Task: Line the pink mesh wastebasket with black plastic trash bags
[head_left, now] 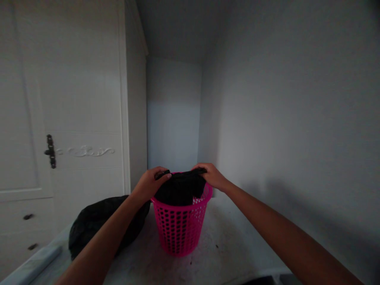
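Observation:
A pink perforated plastic basket [181,233] stands upright on the tabletop in front of me. Inside its mouth hangs a black plastic bag [178,190], its top edge stretched between my hands. My left hand [150,183] pinches the bag's left edge between thumb and fingers, at the basket's left rim. On the other side, my right hand [211,175] grips the right end of the same edge above the far right rim. The bag's lower part shows dark through the basket's holes. A bulky black bag [97,215] lies left of the basket, partly behind my left forearm.
The pale tabletop [222,253] carries a few small dark specks. A white wardrobe [86,99] with dark handles stands at the left, and a grey wall [291,111] runs along the right. A long pale object [44,261] lies at the table's left edge.

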Available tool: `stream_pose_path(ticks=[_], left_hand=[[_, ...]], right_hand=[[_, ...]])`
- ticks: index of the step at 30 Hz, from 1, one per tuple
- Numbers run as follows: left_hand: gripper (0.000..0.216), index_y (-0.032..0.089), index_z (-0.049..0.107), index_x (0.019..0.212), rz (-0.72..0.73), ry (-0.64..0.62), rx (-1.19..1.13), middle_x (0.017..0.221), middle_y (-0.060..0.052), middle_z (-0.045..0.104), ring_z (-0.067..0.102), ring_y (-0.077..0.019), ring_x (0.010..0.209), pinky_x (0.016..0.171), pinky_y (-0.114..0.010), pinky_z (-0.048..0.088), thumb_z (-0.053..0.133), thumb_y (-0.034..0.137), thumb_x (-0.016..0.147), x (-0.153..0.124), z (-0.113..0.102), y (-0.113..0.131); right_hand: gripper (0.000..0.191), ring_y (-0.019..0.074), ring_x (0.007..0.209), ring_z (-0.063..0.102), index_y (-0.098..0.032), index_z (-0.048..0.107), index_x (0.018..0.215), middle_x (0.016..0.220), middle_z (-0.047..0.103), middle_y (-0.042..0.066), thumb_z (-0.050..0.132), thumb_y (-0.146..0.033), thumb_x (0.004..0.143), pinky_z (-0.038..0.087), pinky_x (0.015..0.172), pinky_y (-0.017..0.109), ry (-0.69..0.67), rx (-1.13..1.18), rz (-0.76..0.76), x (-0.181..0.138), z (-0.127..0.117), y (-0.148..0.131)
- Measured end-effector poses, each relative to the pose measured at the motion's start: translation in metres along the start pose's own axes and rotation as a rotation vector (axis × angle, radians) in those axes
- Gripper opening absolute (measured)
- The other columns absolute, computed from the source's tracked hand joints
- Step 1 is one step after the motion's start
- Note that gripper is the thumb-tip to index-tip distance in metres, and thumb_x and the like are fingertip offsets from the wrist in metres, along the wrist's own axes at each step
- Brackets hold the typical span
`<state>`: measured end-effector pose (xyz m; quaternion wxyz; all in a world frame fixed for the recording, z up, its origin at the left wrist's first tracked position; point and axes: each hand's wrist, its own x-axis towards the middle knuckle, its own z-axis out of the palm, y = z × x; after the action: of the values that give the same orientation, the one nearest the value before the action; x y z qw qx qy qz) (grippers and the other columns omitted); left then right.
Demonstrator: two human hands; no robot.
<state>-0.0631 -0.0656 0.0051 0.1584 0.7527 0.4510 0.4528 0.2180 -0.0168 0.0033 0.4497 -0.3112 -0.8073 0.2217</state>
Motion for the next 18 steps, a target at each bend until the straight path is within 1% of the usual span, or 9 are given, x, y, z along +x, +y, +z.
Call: stream_pose_path(ticks=[2, 4, 6, 7, 9, 11, 13, 15, 18], left_hand=[[0.033, 0.021, 0.072, 0.101, 0.010, 0.021, 0.160, 0.102, -0.011, 0.079, 0.072, -0.0294, 0.096, 0.086, -0.040, 0.053, 0.058, 0.048, 0.088, -0.006, -0.008, -0.007], [0.028, 0.020, 0.069, 0.100, 0.070, 0.046, 0.356, 0.104, -0.014, 0.076, 0.070, -0.0319, 0.100, 0.091, -0.045, 0.051, 0.051, 0.039, 0.090, -0.010, -0.010, -0.010], [0.027, 0.019, 0.066, 0.100, 0.107, 0.113, 0.466, 0.105, -0.016, 0.074, 0.068, -0.0335, 0.103, 0.095, -0.048, 0.050, 0.044, 0.031, 0.091, -0.010, -0.008, -0.007], [0.027, 0.019, 0.065, 0.102, 0.086, 0.162, 0.460, 0.104, -0.016, 0.073, 0.068, -0.0334, 0.102, 0.095, -0.048, 0.050, 0.042, 0.028, 0.091, -0.009, -0.006, -0.005], [0.029, 0.018, 0.063, 0.109, -0.017, 0.269, 0.371, 0.101, -0.014, 0.074, 0.069, -0.0320, 0.098, 0.091, -0.045, 0.052, 0.041, 0.024, 0.090, -0.006, -0.005, 0.000], [0.034, 0.018, 0.063, 0.114, -0.104, 0.374, 0.260, 0.101, -0.012, 0.074, 0.070, -0.0302, 0.097, 0.087, -0.041, 0.053, 0.043, 0.020, 0.087, -0.004, -0.009, -0.001], [0.037, 0.018, 0.067, 0.113, -0.147, 0.459, 0.163, 0.100, -0.010, 0.074, 0.070, -0.0292, 0.095, 0.083, -0.039, 0.052, 0.046, 0.019, 0.082, -0.004, -0.015, -0.005], [0.034, 0.017, 0.071, 0.104, -0.193, 0.490, 0.018, 0.091, -0.008, 0.073, 0.068, -0.0276, 0.088, 0.075, -0.036, 0.051, 0.047, 0.022, 0.081, -0.007, -0.021, -0.012], [0.027, 0.017, 0.073, 0.091, -0.273, 0.522, -0.259, 0.078, -0.004, 0.071, 0.065, -0.0239, 0.079, 0.067, -0.031, 0.050, 0.050, 0.026, 0.078, -0.014, -0.029, -0.014]], right_hand=[[0.026, 0.0169, 0.079, 0.065, -0.019, 0.077, 0.090, 0.081, 0.075, 0.000, 0.058, -0.015, 0.073, 0.050, 0.077, 0.029, 0.116, 0.066, 0.083, -0.005, -0.008, 0.007], [0.022, 0.0161, 0.076, 0.063, -0.019, 0.076, 0.088, 0.078, 0.073, -0.001, 0.059, -0.017, 0.072, 0.048, 0.074, 0.028, 0.143, 0.137, 0.120, -0.010, -0.010, 0.005], [0.023, 0.0166, 0.082, 0.064, -0.020, 0.076, 0.092, 0.086, 0.074, 0.000, 0.063, -0.019, 0.073, 0.048, 0.076, 0.028, 0.059, 0.208, 0.077, -0.015, -0.007, -0.006], [0.023, 0.0169, 0.085, 0.065, -0.020, 0.076, 0.096, 0.089, 0.075, 0.000, 0.066, -0.020, 0.075, 0.048, 0.076, 0.028, -0.011, 0.227, 0.042, -0.018, -0.004, -0.015], [0.023, 0.0159, 0.081, 0.063, -0.020, 0.076, 0.101, 0.088, 0.073, 0.000, 0.074, -0.027, 0.079, 0.047, 0.072, 0.026, -0.167, 0.185, -0.013, -0.021, -0.002, -0.031], [0.022, 0.0139, 0.072, 0.058, -0.019, 0.076, 0.094, 0.078, 0.067, -0.002, 0.079, -0.037, 0.082, 0.042, 0.066, 0.025, -0.272, 0.046, -0.044, -0.024, -0.005, -0.041], [0.029, 0.0130, 0.066, 0.054, -0.018, 0.073, 0.078, 0.069, 0.061, -0.004, 0.080, -0.046, 0.085, 0.040, 0.065, 0.026, -0.299, -0.120, -0.103, -0.026, -0.014, -0.041], [0.044, 0.0128, 0.063, 0.053, -0.018, 0.068, 0.063, 0.063, 0.057, -0.003, 0.077, -0.053, 0.088, 0.039, 0.066, 0.027, -0.293, -0.244, -0.186, -0.029, -0.027, -0.034], [0.057, 0.0144, 0.064, 0.056, -0.019, 0.068, 0.061, 0.064, 0.061, -0.001, 0.067, -0.066, 0.093, 0.042, 0.071, 0.030, -0.276, -0.328, -0.286, -0.036, -0.043, -0.021]])
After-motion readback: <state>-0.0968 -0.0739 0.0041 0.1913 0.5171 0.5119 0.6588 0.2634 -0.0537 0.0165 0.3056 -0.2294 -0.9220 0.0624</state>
